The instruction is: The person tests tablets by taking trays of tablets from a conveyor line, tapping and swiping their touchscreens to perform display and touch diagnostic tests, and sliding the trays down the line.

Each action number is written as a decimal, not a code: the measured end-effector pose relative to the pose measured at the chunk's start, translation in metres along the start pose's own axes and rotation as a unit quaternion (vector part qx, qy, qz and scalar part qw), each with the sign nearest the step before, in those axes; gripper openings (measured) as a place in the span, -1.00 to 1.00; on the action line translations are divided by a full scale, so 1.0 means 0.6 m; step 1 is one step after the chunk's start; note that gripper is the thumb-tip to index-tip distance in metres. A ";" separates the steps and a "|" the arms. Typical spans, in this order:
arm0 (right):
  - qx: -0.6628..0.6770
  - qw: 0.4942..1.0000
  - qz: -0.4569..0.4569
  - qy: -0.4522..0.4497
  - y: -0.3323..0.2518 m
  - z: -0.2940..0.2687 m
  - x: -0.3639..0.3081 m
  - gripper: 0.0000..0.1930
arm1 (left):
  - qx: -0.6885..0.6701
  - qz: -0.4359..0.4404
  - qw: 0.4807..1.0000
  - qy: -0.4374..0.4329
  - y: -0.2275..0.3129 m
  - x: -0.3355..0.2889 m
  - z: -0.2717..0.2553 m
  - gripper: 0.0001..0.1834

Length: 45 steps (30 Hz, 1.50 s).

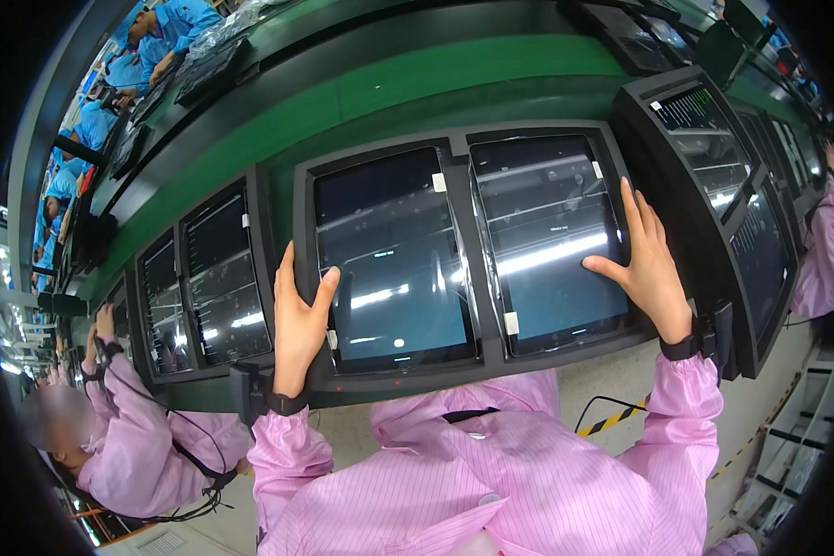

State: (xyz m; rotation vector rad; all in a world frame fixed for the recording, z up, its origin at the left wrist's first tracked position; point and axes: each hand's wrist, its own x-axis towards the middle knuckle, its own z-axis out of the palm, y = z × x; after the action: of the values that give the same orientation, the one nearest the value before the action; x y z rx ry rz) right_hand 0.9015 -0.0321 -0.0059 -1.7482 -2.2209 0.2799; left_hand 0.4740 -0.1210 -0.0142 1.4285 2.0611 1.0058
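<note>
A black foam tray (463, 146) lies in front of me with two tablets side by side in its recesses. Both the left tablet (389, 278) and the right tablet (551, 222) are lit, with a dark-to-bluish screen, clear film and small white tabs at the edges. My left hand (303, 320) rests along the tray's left rim, fingers stretched out and thumb apart, near the left tablet's edge. At the opposite rim, my right hand (649, 269) lies with fingers spread, its thumb over the right tablet's screen. Neither hand is closed around anything.
Another tray of tablets (204, 287) sits to the left, and one more (704, 148) stands close on the right. A green work surface (389, 88) runs behind them. A co-worker in pink (148, 435) is at the left; people in blue (171, 32) sit across the line.
</note>
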 end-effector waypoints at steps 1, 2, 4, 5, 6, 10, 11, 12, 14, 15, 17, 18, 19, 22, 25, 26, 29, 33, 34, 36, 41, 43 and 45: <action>0.005 1.000 -0.004 0.007 0.001 0.002 0.000 0.21 | -0.001 -0.001 1.000 -0.003 -0.001 0.000 0.001 -0.16; 0.012 1.000 -0.003 0.009 0.001 0.003 0.000 0.22 | -0.003 -0.003 1.000 -0.005 -0.001 0.000 0.002 -0.12; 0.014 1.000 0.000 0.008 0.002 0.004 -0.001 0.21 | 0.014 0.004 1.000 -0.010 0.001 -0.001 0.002 -0.04; 0.016 1.000 0.004 0.005 0.001 0.003 -0.002 0.21 | 0.031 0.012 0.999 -0.012 0.002 -0.003 0.002 0.00; 0.004 1.000 0.000 0.008 0.001 0.002 -0.002 0.19 | 0.052 0.015 0.998 -0.013 0.005 -0.004 0.002 0.04; 0.022 0.999 -0.009 0.036 -0.012 -0.009 -0.006 0.05 | 0.079 0.011 0.997 -0.012 0.014 -0.009 0.002 0.13; 0.044 0.998 0.005 0.042 -0.017 -0.014 -0.008 0.00 | 0.082 0.014 0.996 -0.012 0.015 -0.009 0.002 0.13; 0.055 0.997 -0.022 0.045 -0.023 -0.018 -0.011 -0.04 | 0.086 0.024 0.996 -0.011 0.016 -0.009 0.001 0.14; 0.076 0.995 -0.041 0.046 -0.037 -0.027 -0.024 -0.13 | 0.083 0.018 0.996 -0.011 0.016 -0.009 0.000 0.13; 0.078 0.994 -0.067 0.039 -0.044 -0.029 -0.031 -0.20 | 0.081 0.020 0.996 -0.010 0.015 -0.009 0.001 0.13; 0.066 0.993 -0.099 0.017 -0.056 -0.033 -0.047 -0.27 | 0.074 0.015 0.997 -0.011 0.015 -0.009 0.001 0.13; 0.060 0.992 -0.114 0.001 -0.061 -0.033 -0.052 -0.29 | 0.073 0.005 0.997 -0.011 0.015 -0.008 0.001 0.13; 0.073 0.990 -0.116 0.031 -0.067 -0.029 -0.059 -0.48 | 0.076 0.010 0.997 -0.012 0.016 -0.009 0.001 0.12; 0.105 0.979 -0.162 0.070 -0.071 -0.028 -0.064 -0.71 | 0.087 0.010 0.996 -0.013 0.018 -0.010 0.000 0.08; 0.129 0.971 -0.178 0.098 -0.078 -0.015 -0.068 -0.83 | 0.086 0.011 0.996 -0.011 0.018 -0.010 0.001 0.07; 0.131 0.968 -0.188 0.099 -0.079 -0.013 -0.071 -0.84 | 0.083 0.009 0.996 -0.011 0.017 -0.010 0.001 0.07; 0.116 0.966 -0.206 0.104 -0.086 -0.003 -0.082 -0.84 | 0.066 0.018 0.998 -0.011 0.013 -0.008 0.003 0.10; 0.105 0.965 -0.222 0.096 -0.093 0.005 -0.099 -0.83 | 0.074 0.019 0.997 -0.004 0.014 -0.016 0.007 0.11; 0.104 0.964 -0.226 0.097 -0.094 0.005 -0.102 -0.83 | 0.071 0.015 0.997 -0.003 0.015 -0.020 0.009 0.11; 0.098 0.964 -0.232 0.083 -0.096 0.008 -0.107 -0.80 | 0.065 0.004 0.998 0.003 0.019 -0.027 0.012 0.10; 0.065 0.965 -0.250 0.040 -0.095 0.006 -0.110 -0.64 | 0.078 0.020 0.997 0.006 0.023 -0.027 0.012 0.07; 0.043 0.965 -0.260 0.015 -0.095 0.002 -0.110 -0.59 | 0.082 0.026 0.996 0.011 0.023 -0.026 0.012 0.07; 0.006 0.956 -0.294 -0.009 -0.094 -0.002 -0.110 -0.50 | 0.087 0.024 0.996 0.014 0.021 -0.026 0.013 0.07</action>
State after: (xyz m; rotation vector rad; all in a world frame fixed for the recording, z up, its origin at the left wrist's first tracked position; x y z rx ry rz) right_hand 0.8643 -0.1097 0.0065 -1.0018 -2.6115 0.1680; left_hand 0.4929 -0.1306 -0.0101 1.5643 2.1892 0.8881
